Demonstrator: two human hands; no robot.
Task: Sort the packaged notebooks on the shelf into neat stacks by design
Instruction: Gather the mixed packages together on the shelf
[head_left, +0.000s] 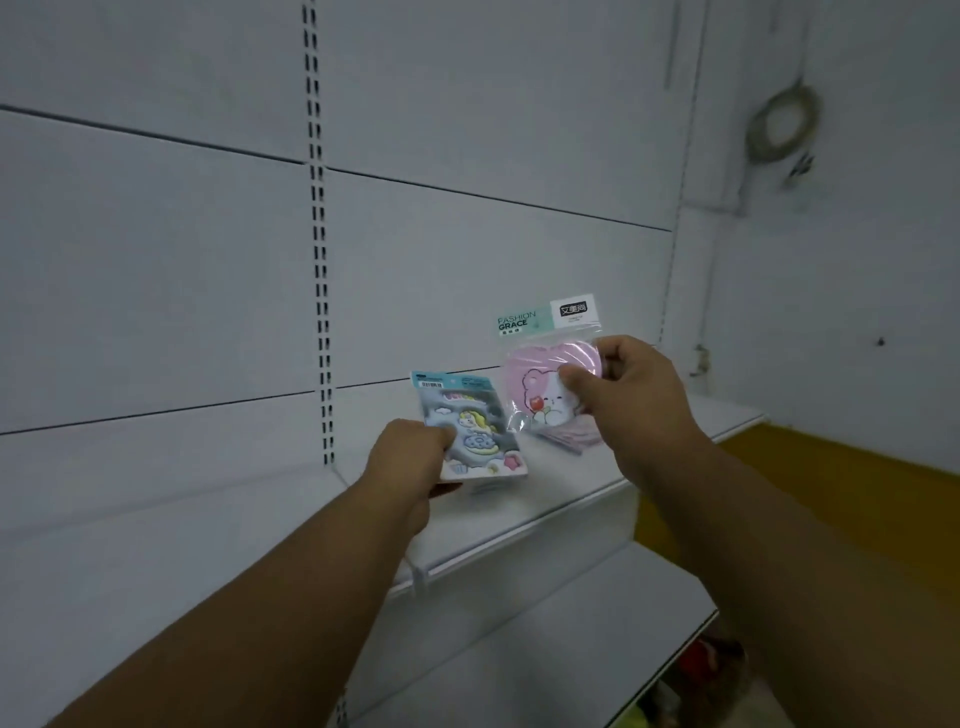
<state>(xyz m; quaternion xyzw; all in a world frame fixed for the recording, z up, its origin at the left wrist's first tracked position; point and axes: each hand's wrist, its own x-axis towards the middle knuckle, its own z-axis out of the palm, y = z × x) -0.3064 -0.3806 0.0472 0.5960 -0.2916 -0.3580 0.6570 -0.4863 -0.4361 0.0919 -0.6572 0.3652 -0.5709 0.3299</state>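
Right now the person stands at a white shelf (597, 483) with a packet in each hand, so the step in hand looks like parting two designs. The left hand (410, 462) has its grip closed on the lower left corner of a blue unicorn notebook (475, 428), thumb on the front, fingers hidden behind it; the packet tilts up off the shelf, and whether its bottom edge touches the board I cannot tell. The right hand (623, 395) pinches a pink heart-shaped notebook (540, 384) in a clear bag, thumb on the bear picture, holding it upright and clear of the shelf by its right side, the teal header card (545, 316) standing above. Just below and behind it, a small pink stack (566, 434) lies on the shelf, seemingly of the same design, though blurred. To my eye the pink one belongs on that stack: lower it flat, header card pointing the same way as those beneath, edges squared before letting go, since the slick bag will likely slide. The blue one wants its own spot well to the left, so the two piles stay apart.
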